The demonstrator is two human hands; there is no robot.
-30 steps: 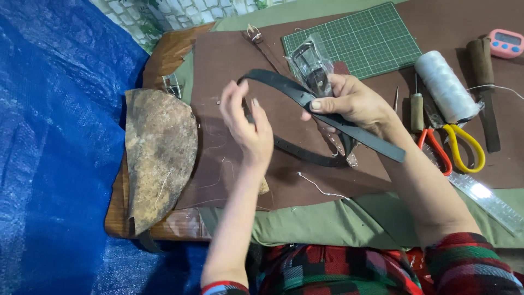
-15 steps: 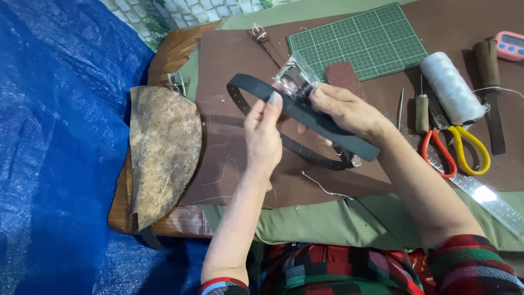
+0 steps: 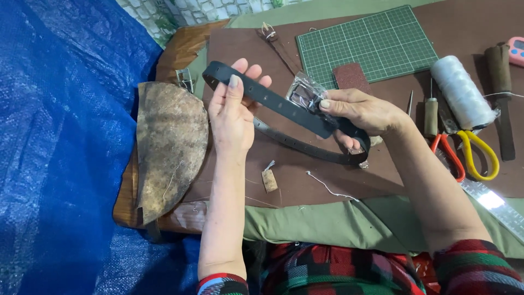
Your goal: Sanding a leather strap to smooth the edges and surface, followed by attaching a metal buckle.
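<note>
Black leather belt (image 3: 284,106) with punched holes is held above the brown desk (image 3: 305,180); left hand (image 3: 233,112) grips its tip end, right hand (image 3: 363,112) closes on belt and wrapped metal buckle (image 3: 305,95) (clear plastic); scissors (image 3: 469,158) lie near the thread spool (image 3: 463,92).

Green cutting mat (image 3: 367,45), white thread spool (image 3: 462,92), scissors (image 3: 474,155), blue tarp (image 3: 60,142).

Place: small leathercraft workshop | Evidence: green grid cutting mat (image 3: 367,45), brown leather sheet (image 3: 305,180) over bench, spool of white thread (image 3: 463,92), awl (image 3: 430,112), yellow- and red-handled scissors (image 3: 474,154), steel ruler (image 3: 494,205), worn stone slab (image 3: 170,143)
</note>
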